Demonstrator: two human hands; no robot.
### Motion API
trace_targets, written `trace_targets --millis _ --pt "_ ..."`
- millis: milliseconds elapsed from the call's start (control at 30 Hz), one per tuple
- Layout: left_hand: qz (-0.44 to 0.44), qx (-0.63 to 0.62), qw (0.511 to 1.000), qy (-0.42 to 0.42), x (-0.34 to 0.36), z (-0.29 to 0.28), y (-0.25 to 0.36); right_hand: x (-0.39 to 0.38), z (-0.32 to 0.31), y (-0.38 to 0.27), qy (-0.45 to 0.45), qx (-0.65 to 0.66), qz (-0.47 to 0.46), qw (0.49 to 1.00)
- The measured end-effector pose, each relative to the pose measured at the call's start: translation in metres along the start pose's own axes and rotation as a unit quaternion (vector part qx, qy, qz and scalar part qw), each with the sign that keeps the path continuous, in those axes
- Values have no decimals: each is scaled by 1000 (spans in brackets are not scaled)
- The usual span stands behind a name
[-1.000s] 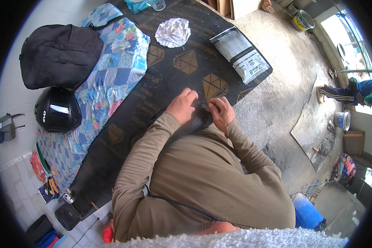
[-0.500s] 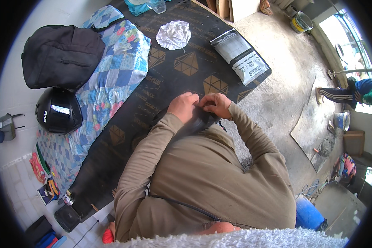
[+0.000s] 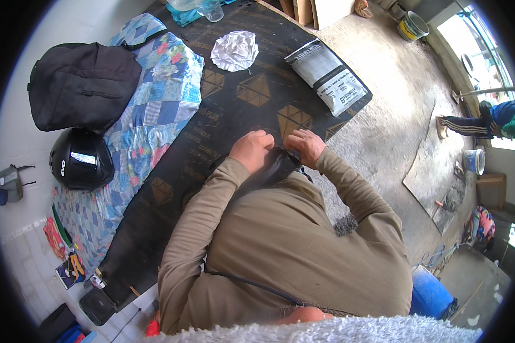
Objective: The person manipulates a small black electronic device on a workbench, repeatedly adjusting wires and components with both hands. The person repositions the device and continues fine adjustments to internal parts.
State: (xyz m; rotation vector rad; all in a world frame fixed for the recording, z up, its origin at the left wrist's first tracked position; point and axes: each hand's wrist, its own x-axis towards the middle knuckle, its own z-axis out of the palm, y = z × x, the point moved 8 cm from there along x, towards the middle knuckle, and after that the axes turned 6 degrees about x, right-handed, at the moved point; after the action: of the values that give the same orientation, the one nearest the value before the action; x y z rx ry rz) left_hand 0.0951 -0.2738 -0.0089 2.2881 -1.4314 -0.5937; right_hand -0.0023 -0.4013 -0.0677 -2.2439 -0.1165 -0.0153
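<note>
My left hand (image 3: pixel 252 150) and my right hand (image 3: pixel 304 147) pinch a dark, shiny piece of material (image 3: pixel 274 168) close in front of my belly; I cannot make out exactly what it is. Both sets of fingers are curled, a short way apart, at the edge of a black printed board (image 3: pixel 200 103). Beyond my hands on that board lie a crumpled white cloth (image 3: pixel 234 50) and a white and grey printed packet (image 3: pixel 326 74).
A black backpack (image 3: pixel 83 83) and black helmet (image 3: pixel 80 160) lie on a blue patchwork cloth (image 3: pixel 126 206) at left. At right are a concrete floor (image 3: pixel 372 160), a bucket (image 3: pixel 472 161), a blue drum (image 3: pixel 432 291) and a person in striped trousers (image 3: pixel 475 127) bent over on a sheet.
Both hands have shifted a little. The right fingers came in toward the left hand, then moved slightly apart again, staying on the dark material. My view has shifted slightly.
</note>
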Motion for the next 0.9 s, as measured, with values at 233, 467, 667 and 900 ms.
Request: trace_targets --millis 233,467,667,900 --pt "42 5 999 -2 11 14 6 0 -15 -18 112 -38 -40 992" --pt "-1 31 998 -52 19 26 2 -25 -18 -15 233 50 94 967" --pt "1 -2 1000 -21 15 28 0 -70 52 6 190 527 407 722" --pt "0 -4 999 -35 17 32 3 -64 63 -18 216 577 436 656"
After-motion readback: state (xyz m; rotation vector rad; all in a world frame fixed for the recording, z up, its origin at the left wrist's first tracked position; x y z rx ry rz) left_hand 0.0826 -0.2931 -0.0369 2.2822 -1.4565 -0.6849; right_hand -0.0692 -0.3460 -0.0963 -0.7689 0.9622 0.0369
